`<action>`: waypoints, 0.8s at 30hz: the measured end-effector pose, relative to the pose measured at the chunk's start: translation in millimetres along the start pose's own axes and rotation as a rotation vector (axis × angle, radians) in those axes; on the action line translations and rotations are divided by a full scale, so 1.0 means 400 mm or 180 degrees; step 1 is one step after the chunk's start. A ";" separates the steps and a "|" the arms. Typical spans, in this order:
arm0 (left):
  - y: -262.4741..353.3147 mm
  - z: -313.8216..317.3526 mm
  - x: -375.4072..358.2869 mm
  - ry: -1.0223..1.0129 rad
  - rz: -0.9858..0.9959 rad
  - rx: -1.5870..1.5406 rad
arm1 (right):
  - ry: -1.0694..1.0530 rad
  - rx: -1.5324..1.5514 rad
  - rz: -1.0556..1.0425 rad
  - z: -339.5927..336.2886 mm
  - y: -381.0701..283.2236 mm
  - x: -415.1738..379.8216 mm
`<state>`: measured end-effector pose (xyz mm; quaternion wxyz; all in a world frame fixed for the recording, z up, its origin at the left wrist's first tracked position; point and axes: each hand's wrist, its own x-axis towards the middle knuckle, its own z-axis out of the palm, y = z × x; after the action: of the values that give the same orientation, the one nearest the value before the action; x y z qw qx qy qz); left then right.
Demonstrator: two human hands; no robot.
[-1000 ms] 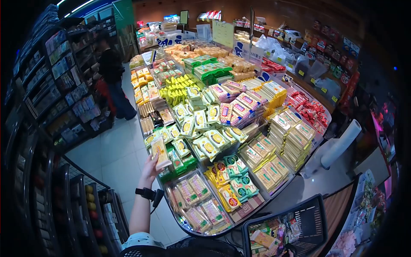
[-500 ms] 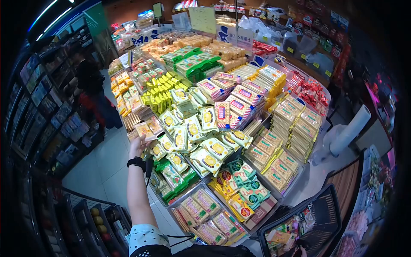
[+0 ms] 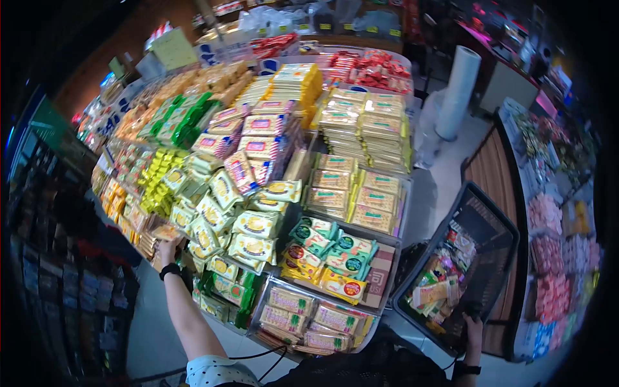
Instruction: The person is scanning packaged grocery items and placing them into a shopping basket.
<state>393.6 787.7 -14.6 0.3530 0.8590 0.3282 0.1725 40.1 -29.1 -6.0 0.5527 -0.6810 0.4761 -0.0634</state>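
Observation:
My left hand [image 3: 169, 249], with a black band on its wrist, is at the left edge of the display. Its fingers are closed on the near end of a flat biscuit pack [image 3: 165, 232], which lies among similar packs; the fingertips are partly hidden. White-and-yellow biscuit packs [image 3: 253, 249] are heaped just right of that hand. At the lower right, my right hand [image 3: 474, 330] is wrapped around the near side of a dark shopping basket [image 3: 500, 258]. Several snack packs [image 3: 433, 293] lie inside the basket.
Stacked cracker packs [image 3: 374, 193] and green and yellow packs [image 3: 329, 258] fill the display bins. A plastic bag roll [image 3: 459, 93] stands behind the basket. Another shelf of sweets [image 3: 548, 251] runs along the right. A person [image 3: 84, 226] stands in the dark at left.
My view has swung right, so the display sits further left. The basket and my right hand show more fully. My left hand stays by the flat packs, its fingers now on one.

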 end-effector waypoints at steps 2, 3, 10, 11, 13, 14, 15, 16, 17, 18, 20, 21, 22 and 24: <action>-0.048 -0.010 0.042 -0.0553 0.0078 0.1199 | -0.0130 0.0082 0.0312 0.005 -0.036 -0.027; -0.055 -0.038 0.071 -0.0297 0.0434 0.1177 | -0.0231 0.0017 0.0392 -0.002 -0.024 -0.019; 0.271 -0.076 -0.200 0.1567 0.1810 0.0790 | -0.0696 0.1253 -0.0127 0.001 -0.046 -0.046; 0.373 -0.068 -0.287 0.0968 0.1814 -0.0602 | -0.0879 0.1457 -0.0038 -0.009 -0.048 -0.046; 0.535 -0.055 -0.449 0.0766 0.2074 -0.0698 | -0.0986 0.1855 0.0237 -0.023 -0.065 -0.058; 0.596 -0.038 -0.522 0.0700 0.2325 -0.0674 | -0.0843 0.1838 0.0537 -0.027 -0.045 -0.044; 0.652 -0.013 -0.595 0.0291 0.2597 -0.1046 | -0.0829 0.2076 0.0560 -0.031 -0.036 -0.041; 0.703 0.015 -0.671 -0.0120 0.2855 -0.1418 | -0.0820 0.2310 0.0577 -0.038 -0.026 -0.036; 0.752 0.048 -0.759 -0.0635 0.2844 -0.1585 | -0.0786 0.2267 0.0719 -0.045 0.000 -0.017; 0.800 0.081 -0.856 -0.1150 0.2825 -0.1742 | -0.0827 0.2350 0.0604 -0.047 0.021 -0.009; 0.867 0.142 -1.029 -0.2330 0.3109 -0.1290 | -0.0913 0.2341 0.0623 -0.054 0.006 -0.032; 0.892 0.171 -1.126 -0.2937 0.3204 -0.1288 | -0.0953 0.2167 0.0719 -0.058 -0.002 -0.041; 0.881 0.248 -1.196 -0.3520 0.3237 -0.1431 | -0.0982 0.2028 0.0672 -0.058 0.020 -0.039; 0.873 0.361 -1.343 -0.3935 0.4234 -0.0992 | -0.1085 0.2080 0.0353 -0.060 -0.012 -0.081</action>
<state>234.4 161.2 102.1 0.4054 0.7528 -0.5073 -0.1074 10.6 -22.7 21.5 0.8148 -0.4426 0.3682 -0.0676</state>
